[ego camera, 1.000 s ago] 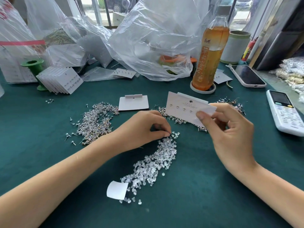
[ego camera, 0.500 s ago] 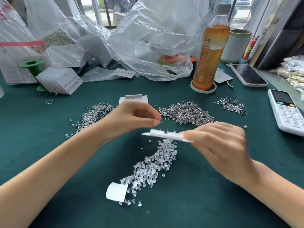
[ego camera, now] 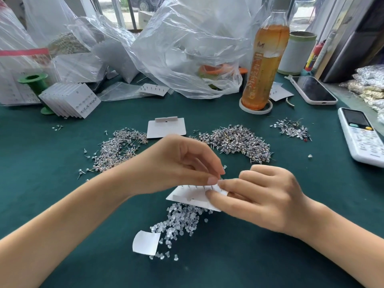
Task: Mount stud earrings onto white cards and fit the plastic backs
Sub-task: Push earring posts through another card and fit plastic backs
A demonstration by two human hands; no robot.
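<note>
My right hand (ego camera: 264, 196) grips a white earring card (ego camera: 191, 196) back side up, with a row of stud posts sticking up along its far edge. My left hand (ego camera: 182, 165) pinches something tiny at the rightmost post, thumb and forefinger together; the piece itself is too small to make out. Beneath the card lies a heap of clear plastic backs (ego camera: 180, 221). Piles of loose stud earrings lie behind my hands, one at the left (ego camera: 118, 148), a bigger one at the centre (ego camera: 239, 142), a small one at the right (ego camera: 293, 127).
A blank card (ego camera: 166, 127) lies behind the hands and a stack of filled cards (ego camera: 68, 100) at the back left. A tea bottle (ego camera: 264, 65), a phone (ego camera: 313, 90), a white handset (ego camera: 361, 136) and plastic bags (ego camera: 187, 48) stand around. A paper scrap (ego camera: 145, 242) lies in front.
My right hand turned the card over from face-up to posts-up and lowered it over the backs. My left hand left the pile of backs and came to the card's right end.
</note>
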